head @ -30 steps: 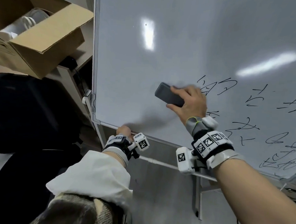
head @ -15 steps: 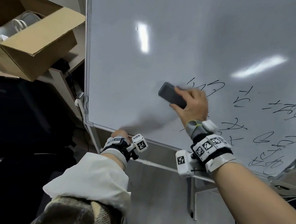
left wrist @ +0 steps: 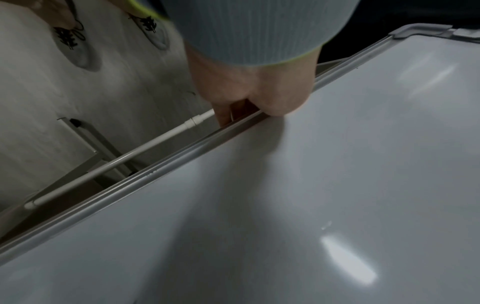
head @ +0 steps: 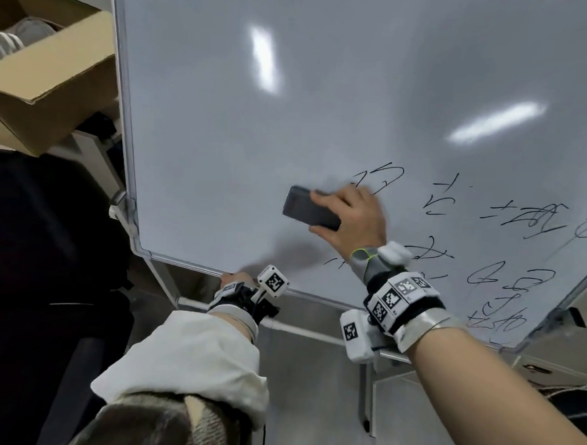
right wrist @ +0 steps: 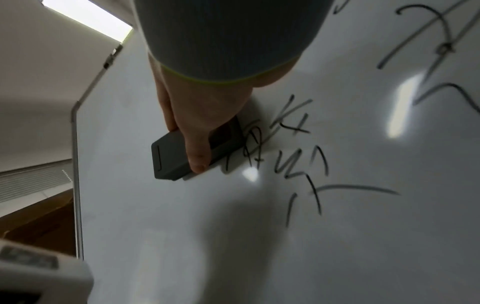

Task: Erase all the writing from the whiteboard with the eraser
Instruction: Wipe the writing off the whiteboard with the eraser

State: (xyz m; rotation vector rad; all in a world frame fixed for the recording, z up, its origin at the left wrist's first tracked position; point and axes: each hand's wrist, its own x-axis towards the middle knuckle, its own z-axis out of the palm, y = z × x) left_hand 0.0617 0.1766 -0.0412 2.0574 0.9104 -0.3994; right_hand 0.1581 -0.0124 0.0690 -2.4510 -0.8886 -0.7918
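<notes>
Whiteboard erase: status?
Right hand grips eraser flat on whiteboard. Left hand grips bottom frame. Writing remains at right. Nothing in the way.

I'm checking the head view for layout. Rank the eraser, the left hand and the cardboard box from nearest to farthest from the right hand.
1. The eraser: gripped in the right hand, flat against the whiteboard.
2. The left hand: lower left, holding the board's bottom edge.
3. The cardboard box: far upper left, past the board's left edge.
</notes>
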